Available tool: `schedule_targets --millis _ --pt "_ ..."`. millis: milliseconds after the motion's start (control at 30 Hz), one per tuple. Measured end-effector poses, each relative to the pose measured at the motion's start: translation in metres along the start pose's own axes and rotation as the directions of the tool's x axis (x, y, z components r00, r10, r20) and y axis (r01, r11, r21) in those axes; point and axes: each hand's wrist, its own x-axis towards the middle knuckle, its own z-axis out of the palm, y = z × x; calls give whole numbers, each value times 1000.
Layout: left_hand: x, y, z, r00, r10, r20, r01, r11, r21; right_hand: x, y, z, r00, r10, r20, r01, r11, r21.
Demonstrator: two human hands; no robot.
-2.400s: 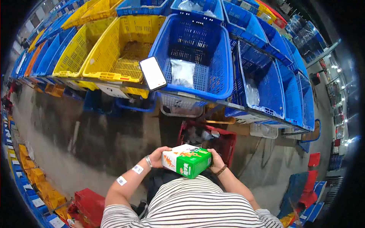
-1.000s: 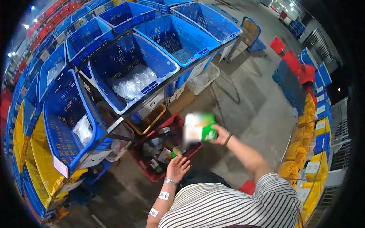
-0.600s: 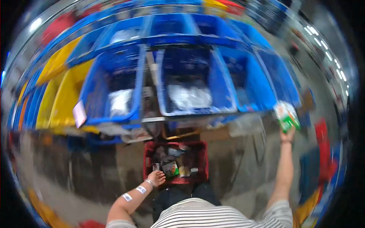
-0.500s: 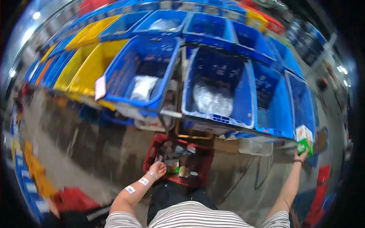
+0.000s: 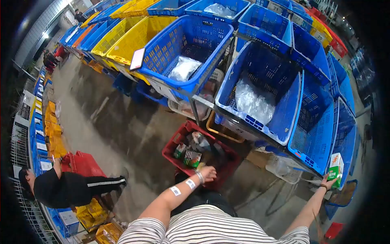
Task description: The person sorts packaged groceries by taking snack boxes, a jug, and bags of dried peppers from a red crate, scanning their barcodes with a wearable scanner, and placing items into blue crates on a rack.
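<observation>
My right hand, stretched far to the right, grips a white and green carton at the front edge of a blue crate. Its fingers wrap the carton's lower part. In front of my body, my left hand is over the near side of a red crate, fingers curled in. Whatever they may hold is hidden. Inside the red crate lie a patterned green and white pack, a smaller pack and clear plastic wrapping. Two barcode labels are stuck on my left forearm.
Blue crates stand in raised rows ahead; two hold silvery plastic bags. Yellow crates continue to the left. A metal rack post rises beside the red crate. A person in black is at the left by another red crate.
The view has swung, bringing the person at left into sight. My left hand has moved right across the red crate. My right hand still holds the carton near the blue crates' edge.
</observation>
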Motion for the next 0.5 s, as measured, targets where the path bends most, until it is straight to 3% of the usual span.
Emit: schedule_targets --millis 67,133,233,300,367,400,433,467,500 --pt "-1 22 -17 988 108 -108 -120 987 -108 6 -14 18 999 -34 32 38 994 -101" --pt "55 11 -74 978 204 -33 -207 962 -179 5 -26 38 995 -40 87 55 982 -182" --pt "20 11 -104 855 416 -309 -311 889 336 8 -16 40 986 25 167 26 955 -297" --pt "42 -24 -150 768 516 -379 -171 736 655 -13 24 19 994 -97 60 110 947 -300" --pt "22 -38 -160 796 425 -432 66 648 759 -33 75 -36 993 -108 51 119 860 -496" --pt "16 -47 -164 849 314 -425 116 674 729 -43 105 -78 992 -88 90 125 761 -637" --pt "31 -72 -182 860 308 -406 115 658 744 -55 129 -119 989 -4 149 121 604 -788" --pt "30 -80 -181 881 284 -378 139 610 780 -72 177 -155 942 -304 144 249 345 -905" --pt "20 -84 -181 899 256 -355 163 558 814 -142 210 -150 989 -148 26 111 608 -786"
